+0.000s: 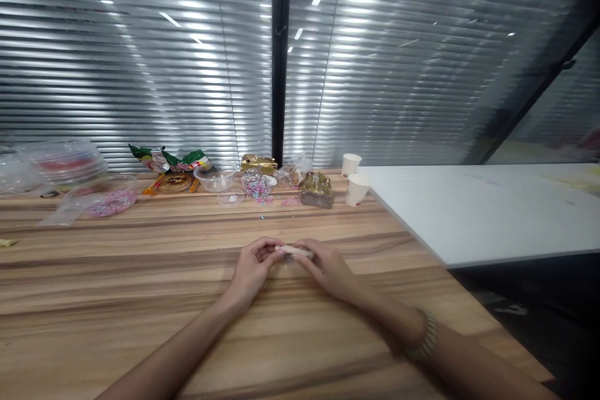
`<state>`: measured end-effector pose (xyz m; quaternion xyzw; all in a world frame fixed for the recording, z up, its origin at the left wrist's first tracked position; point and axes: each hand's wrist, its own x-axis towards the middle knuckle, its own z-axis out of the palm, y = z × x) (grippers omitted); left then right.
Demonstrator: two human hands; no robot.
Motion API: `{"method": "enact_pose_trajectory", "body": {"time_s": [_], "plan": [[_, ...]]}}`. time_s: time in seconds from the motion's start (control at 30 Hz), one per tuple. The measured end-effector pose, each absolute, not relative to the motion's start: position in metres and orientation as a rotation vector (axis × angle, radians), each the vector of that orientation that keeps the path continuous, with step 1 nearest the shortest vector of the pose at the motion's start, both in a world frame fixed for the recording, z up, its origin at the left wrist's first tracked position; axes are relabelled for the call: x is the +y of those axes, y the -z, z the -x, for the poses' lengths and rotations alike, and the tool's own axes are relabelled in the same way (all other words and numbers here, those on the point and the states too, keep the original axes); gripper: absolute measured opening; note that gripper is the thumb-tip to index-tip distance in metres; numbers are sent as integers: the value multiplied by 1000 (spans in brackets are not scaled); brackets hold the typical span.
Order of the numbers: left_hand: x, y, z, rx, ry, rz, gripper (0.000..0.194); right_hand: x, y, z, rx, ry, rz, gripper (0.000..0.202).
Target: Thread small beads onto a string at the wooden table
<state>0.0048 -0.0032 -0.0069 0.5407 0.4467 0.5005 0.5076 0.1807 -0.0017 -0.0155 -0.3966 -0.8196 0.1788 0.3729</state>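
Over the middle of the wooden table, my left hand and my right hand meet around a small pale, flat bar-shaped piece. Fingers and thumb of my right hand pinch its right end. The fingertips of my left hand close on its left end. Something small and greyish shows just under the piece, too blurred to name. Exactly what kind of thing the pale piece is, I cannot make out. A coiled band circles my right wrist.
Along the back of the table stand clear plastic tubs, a shallow dish of pink bits, green snack bags, a clear bowl, gold wrappers and paper cups. A white table adjoins at right.
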Motion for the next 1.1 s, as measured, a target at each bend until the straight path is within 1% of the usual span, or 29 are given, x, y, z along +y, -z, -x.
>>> {"method": "enact_pose_trajectory", "body": {"time_s": [0.13, 0.23, 0.33, 0.53, 0.87, 1.1], "plan": [[-3, 7, -4, 1097, -1240, -1271, 26, 2, 17, -181, -2011, -445, 990, 21], [-5, 5, -6, 1074, -1203, -1235, 30, 2, 15, -181, -2007, -443, 952, 19], [-7, 2, -7, 1067, -1171, -1218, 29, 0, 12, -181, -2018, -460, 931, 18], [-7, 0, -6, 1072, -1178, -1219, 25, -2, 8, -180, -2019, -524, 920, 19], [-7, 0, -6, 1094, -1140, -1268, 26, -3, 5, -180, -1971, -748, 995, 24], [-6, 3, -5, 1063, -1116, -1232, 29, -1, 8, -180, -1952, -739, 992, 23]]}}
